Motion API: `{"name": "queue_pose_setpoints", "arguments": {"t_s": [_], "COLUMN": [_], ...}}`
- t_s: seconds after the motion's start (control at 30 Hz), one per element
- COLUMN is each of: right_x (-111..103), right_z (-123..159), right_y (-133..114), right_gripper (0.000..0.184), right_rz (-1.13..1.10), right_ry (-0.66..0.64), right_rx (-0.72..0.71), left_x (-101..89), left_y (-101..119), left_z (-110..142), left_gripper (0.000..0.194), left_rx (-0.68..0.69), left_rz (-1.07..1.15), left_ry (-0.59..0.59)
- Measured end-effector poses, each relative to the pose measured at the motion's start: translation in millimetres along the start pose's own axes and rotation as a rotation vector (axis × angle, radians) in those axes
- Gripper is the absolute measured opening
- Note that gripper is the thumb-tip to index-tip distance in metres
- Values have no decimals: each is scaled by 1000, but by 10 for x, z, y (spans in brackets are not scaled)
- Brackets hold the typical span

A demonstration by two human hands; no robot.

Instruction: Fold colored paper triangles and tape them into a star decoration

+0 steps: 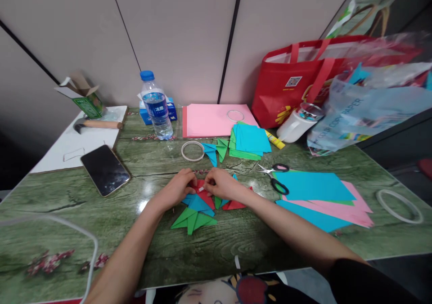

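Note:
My left hand (pixel 178 186) pinches the left edge of a red folded paper piece (pixel 206 198). A small white strip, like tape (pixel 201 189), lies on that red paper, and the closed fingertips of my right hand (pixel 221 185) are at its right end. Joined below are a blue folded paper piece (pixel 198 204) and a green folded paper piece (pixel 192 221). A second red folded piece (pixel 236 204) shows partly under my right wrist. Behind my hands lie a tape roll (pixel 192 151), a loose blue folded piece (pixel 211 153) and a green one (pixel 222 149).
Scissors (pixel 279 187) and coloured paper sheets (pixel 310 187) lie right; cut squares (pixel 251 138) and a glue stick (pixel 275 140) lie behind. A water bottle (pixel 157 108), phone (pixel 105 170), hammer (pixel 97 124), white mug (pixel 297 126), red bag (pixel 280 83) and another tape roll (pixel 400 206) surround the work.

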State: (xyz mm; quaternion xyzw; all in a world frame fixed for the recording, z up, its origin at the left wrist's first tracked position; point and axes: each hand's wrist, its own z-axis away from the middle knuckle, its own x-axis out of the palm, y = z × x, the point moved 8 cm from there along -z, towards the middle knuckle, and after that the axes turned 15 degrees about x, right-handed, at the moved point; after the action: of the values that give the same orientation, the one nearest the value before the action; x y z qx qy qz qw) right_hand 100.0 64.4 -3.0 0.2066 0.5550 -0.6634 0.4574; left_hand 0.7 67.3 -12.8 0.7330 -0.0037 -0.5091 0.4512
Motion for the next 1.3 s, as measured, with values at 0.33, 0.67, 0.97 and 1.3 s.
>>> {"name": "queue_pose_setpoints", "arguments": {"t_s": [0.33,0.67,0.97,1.3], "right_x": [13,40,90,-46], "right_z": [-4,-32,-20,-27], "right_y": [-7,-20,-60,-32], "right_gripper": [17,14,17,16], "right_rz": [85,141,197,248], "right_ry": [11,3,-78,43], "right_rx": [59,65,74,143], "left_x": [-15,-11,-10,-7], "left_y": [23,18,22,36], "left_z": [7,5,-3,12], "left_gripper": [15,15,15,18], "left_rx": [-2,2,1,5], "left_rz": [-1,4,-13,-22], "left_ry": [-6,-5,-15,-9]}}
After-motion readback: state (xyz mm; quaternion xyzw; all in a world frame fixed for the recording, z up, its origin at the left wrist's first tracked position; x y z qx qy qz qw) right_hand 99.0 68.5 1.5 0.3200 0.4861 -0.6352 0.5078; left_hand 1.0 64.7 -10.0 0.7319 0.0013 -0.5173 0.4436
